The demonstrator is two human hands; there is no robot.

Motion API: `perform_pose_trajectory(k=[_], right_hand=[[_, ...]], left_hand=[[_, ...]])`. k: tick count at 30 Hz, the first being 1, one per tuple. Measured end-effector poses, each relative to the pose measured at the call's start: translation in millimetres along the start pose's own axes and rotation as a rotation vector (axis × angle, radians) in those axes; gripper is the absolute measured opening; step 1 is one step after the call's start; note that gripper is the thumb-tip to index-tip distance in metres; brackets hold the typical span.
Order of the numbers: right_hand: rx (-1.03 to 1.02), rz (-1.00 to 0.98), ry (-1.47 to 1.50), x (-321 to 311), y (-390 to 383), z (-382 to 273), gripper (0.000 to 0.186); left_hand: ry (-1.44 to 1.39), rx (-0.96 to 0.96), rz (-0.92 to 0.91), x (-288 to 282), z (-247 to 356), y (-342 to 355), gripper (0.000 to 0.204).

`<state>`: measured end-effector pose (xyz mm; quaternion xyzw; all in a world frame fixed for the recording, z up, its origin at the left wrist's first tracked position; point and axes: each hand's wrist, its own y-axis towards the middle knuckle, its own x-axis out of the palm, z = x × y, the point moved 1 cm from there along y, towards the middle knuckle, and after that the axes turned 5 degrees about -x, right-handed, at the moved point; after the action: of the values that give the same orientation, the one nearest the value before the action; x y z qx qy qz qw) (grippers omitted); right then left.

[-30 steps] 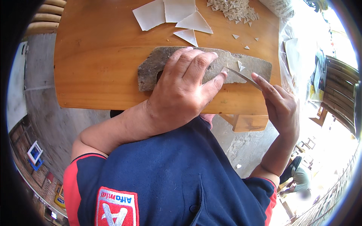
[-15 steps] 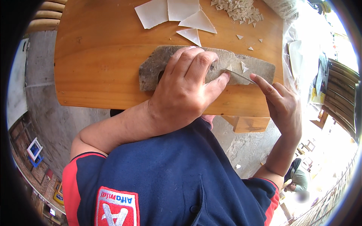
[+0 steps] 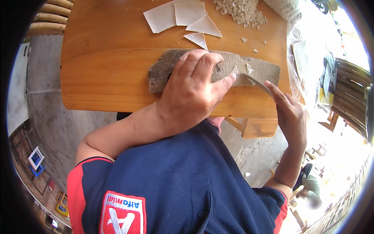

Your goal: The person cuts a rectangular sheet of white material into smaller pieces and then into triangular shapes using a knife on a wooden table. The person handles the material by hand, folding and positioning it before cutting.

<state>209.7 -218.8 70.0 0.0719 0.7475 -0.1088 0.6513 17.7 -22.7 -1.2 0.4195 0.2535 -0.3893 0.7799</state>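
My left hand (image 3: 194, 85) lies over a worn wooden board (image 3: 159, 74) at the near edge of the table. Its fingers are curled down, and whatever they grip is hidden beneath them. At the thumb tip is a small white triangle (image 3: 235, 70), seemingly touching it. My right hand (image 3: 291, 115) is closed around a thin knife (image 3: 257, 82), index finger stretched along it, the blade slanting over the board's near edge toward my left thumb. Beside the blade, small white triangular pieces (image 3: 249, 69) rest on the board.
Beyond the board, thin white sheets (image 3: 159, 17) and a cut triangular offcut (image 3: 197, 39) lie on the wooden table (image 3: 105, 74). A heap of tiny white triangles (image 3: 243, 11) sits at the far right, near clear plastic (image 3: 294, 74). Another person (image 3: 310, 185) is at lower right.
The knife has swung its handle end toward me and its blade now lies away from my left thumb. A small triangle shows more plainly at the thumb. The whole view has shifted slightly.
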Motion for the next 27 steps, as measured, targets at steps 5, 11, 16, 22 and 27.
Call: perform_pose_trajectory(k=[5, 11, 16, 22, 27], right_hand=[[0.162, 0.149, 0.304, 14, -21, -18, 0.055], [0.366, 0.323, 0.579, 35, -24, -67, 0.045], [0.504, 0.375, 0.742, 42, -20, -87, 0.046], [0.439, 0.305, 0.572, 43, -23, -89, 0.058], [0.373, 0.239, 0.479, 36, -18, -96, 0.055]], left_hand=[[-0.052, -0.037, -0.008, -1, 0, 3, 0.037], [-0.045, -0.057, -0.016, -3, 2, 7, 0.033], [-0.031, -0.065, -0.045, -5, 2, 10, 0.029], [-0.039, -0.058, -0.042, -2, 2, 9, 0.030], [-0.064, -0.048, -0.035, -3, 2, 8, 0.032]])
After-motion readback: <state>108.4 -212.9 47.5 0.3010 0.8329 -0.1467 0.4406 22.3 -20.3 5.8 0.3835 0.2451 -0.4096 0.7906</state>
